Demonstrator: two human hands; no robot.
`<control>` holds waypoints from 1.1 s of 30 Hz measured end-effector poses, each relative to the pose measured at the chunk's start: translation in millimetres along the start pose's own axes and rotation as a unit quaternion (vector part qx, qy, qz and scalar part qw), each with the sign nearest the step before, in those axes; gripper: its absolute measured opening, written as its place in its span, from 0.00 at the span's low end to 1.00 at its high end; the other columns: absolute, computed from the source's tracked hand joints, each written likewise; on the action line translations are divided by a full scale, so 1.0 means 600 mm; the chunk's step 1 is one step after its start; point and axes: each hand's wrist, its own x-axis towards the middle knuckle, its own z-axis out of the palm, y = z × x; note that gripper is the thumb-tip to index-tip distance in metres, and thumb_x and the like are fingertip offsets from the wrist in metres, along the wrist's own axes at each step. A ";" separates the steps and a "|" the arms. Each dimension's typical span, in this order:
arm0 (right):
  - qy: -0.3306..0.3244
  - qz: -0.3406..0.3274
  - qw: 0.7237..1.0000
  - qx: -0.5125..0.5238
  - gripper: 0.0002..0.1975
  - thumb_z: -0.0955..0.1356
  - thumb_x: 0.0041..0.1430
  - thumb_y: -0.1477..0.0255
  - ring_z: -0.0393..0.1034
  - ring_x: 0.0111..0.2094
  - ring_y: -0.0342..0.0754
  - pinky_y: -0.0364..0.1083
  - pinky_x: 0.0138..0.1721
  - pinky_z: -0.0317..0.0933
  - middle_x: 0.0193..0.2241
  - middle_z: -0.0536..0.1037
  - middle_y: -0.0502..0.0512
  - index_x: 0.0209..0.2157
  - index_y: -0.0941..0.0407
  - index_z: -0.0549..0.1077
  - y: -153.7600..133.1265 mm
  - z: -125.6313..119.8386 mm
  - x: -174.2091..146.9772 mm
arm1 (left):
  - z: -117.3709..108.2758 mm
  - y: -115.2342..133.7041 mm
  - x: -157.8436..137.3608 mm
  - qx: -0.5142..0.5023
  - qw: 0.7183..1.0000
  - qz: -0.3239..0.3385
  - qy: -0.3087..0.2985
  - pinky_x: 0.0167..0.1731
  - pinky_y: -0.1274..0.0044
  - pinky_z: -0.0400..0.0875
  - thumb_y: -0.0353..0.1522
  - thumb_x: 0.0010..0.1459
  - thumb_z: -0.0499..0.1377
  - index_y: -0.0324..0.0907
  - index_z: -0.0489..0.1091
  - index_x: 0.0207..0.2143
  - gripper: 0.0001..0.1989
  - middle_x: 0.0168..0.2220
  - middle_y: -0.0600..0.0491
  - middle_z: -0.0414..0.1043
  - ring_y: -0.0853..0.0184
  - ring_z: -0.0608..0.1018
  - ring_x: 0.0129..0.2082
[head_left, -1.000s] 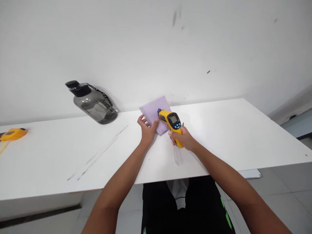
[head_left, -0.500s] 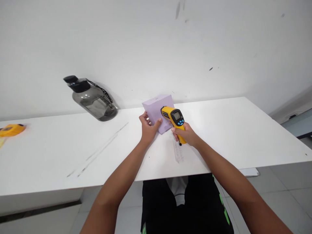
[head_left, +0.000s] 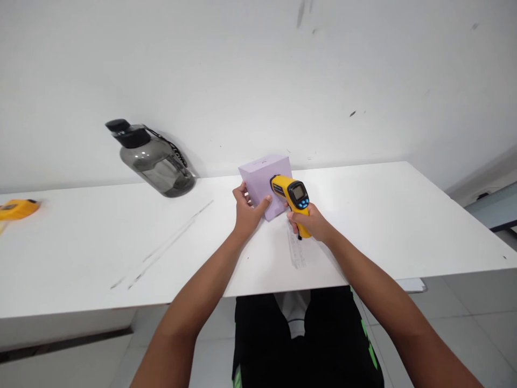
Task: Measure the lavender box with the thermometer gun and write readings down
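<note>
As left fingers [head_left: 264,205] clasp a lilac box [head_left: 259,181], right fingers [head_left: 297,217] grip an infrared thermometer [head_left: 285,186]. Aiming apparently calls for steadiness next.

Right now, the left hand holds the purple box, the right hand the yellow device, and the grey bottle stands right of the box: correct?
No: the head view shows the grey bottle left of the purple box. The left hand holds the box, the right hand the yellow device.

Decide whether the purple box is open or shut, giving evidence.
Shut on the sides in view: the purple box shows flat panels, with no raised flap or gap. For its hidden sides, I cannot tell.
</note>
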 end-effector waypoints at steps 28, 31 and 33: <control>0.266 -0.144 0.947 -0.107 0.21 0.72 0.53 0.61 0.63 0.25 0.43 0.46 0.28 0.64 0.28 0.69 0.46 0.47 0.52 0.68 0.022 0.008 0.010 | -0.007 -0.001 0.014 0.119 0.987 0.055 0.088 0.63 0.66 0.58 0.39 0.40 0.73 0.47 0.45 0.62 0.52 0.65 0.41 0.46 0.54 0.60 0.64; 0.267 -0.140 0.947 -0.110 0.21 0.72 0.53 0.61 0.63 0.25 0.43 0.46 0.28 0.64 0.28 0.69 0.46 0.47 0.52 0.67 0.021 0.009 0.009 | -0.005 -0.002 0.014 0.112 0.988 0.063 0.090 0.64 0.65 0.57 0.38 0.41 0.73 0.47 0.45 0.61 0.52 0.65 0.41 0.46 0.55 0.59 0.64; 0.267 -0.135 0.948 -0.110 0.22 0.71 0.53 0.61 0.63 0.26 0.43 0.46 0.29 0.65 0.28 0.69 0.46 0.48 0.51 0.67 0.020 0.010 0.007 | -0.005 -0.002 0.015 0.110 0.987 0.069 0.091 0.64 0.65 0.55 0.38 0.41 0.73 0.47 0.44 0.61 0.52 0.64 0.40 0.46 0.55 0.58 0.64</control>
